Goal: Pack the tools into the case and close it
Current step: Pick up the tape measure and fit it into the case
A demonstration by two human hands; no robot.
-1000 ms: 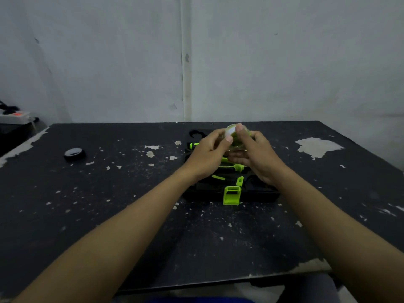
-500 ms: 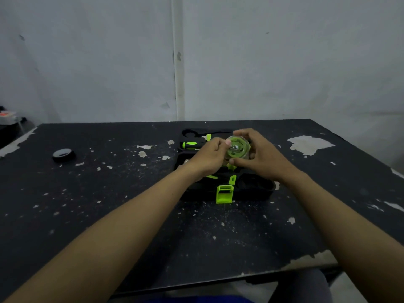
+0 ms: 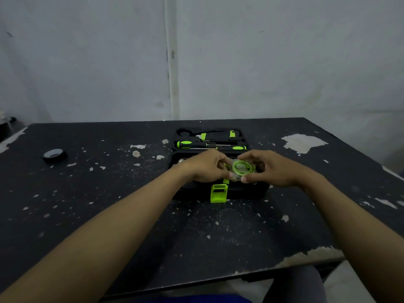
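An open black tool case (image 3: 244, 192) lies flat on the dark table, its green latch (image 3: 218, 193) hanging at the front edge. The far half holds green-and-black screwdrivers (image 3: 192, 144) and other tools in slots. Over the near half, a round green-and-clear tape measure (image 3: 241, 168) is gripped from both sides. My left hand (image 3: 203, 168) pinches its left edge. My right hand (image 3: 273, 168) cups its right side and bottom. The near half's contents are mostly hidden by my hands.
A roll of black tape (image 3: 54, 155) lies on the table at the far left. The worn black table (image 3: 131, 215) has flaked paint patches; its front edge runs close to my body. A grey wall stands behind.
Both hands have lowered the tape measure from above the case down toward the near half. The far half with its screwdrivers has come into view.
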